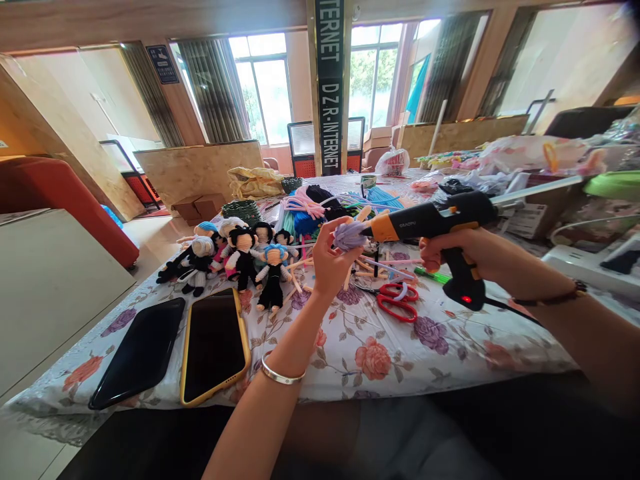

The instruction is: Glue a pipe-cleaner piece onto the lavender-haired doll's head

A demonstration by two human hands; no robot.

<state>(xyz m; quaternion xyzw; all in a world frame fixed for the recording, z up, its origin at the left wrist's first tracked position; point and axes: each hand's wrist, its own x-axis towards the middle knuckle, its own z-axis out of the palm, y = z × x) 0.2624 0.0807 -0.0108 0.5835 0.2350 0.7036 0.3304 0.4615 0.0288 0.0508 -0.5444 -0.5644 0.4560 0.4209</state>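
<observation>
Both arms bare, no sleeves in view. Left wrist: plain silver bangle (pixel 281 375), thin, smooth. Right wrist: dark beaded bracelet (pixel 553 298), small beads, brownish. No rings or watch visible. Dark clothing over the lap at 6 o'clock, detail unclear.

Glue gun (pixel 434 220): you hold a black one with an orange nozzle collar.
Fuzzy piece (pixel 349 235): lilac.
Scissors (pixel 399 301): red handles.
Tablecloth (pixel 370 353): white, pink and purple roses.
Phone case (pixel 214 347): yellow.
Dolls (pixel 240 257): black-suited, blue or black hair.
</observation>
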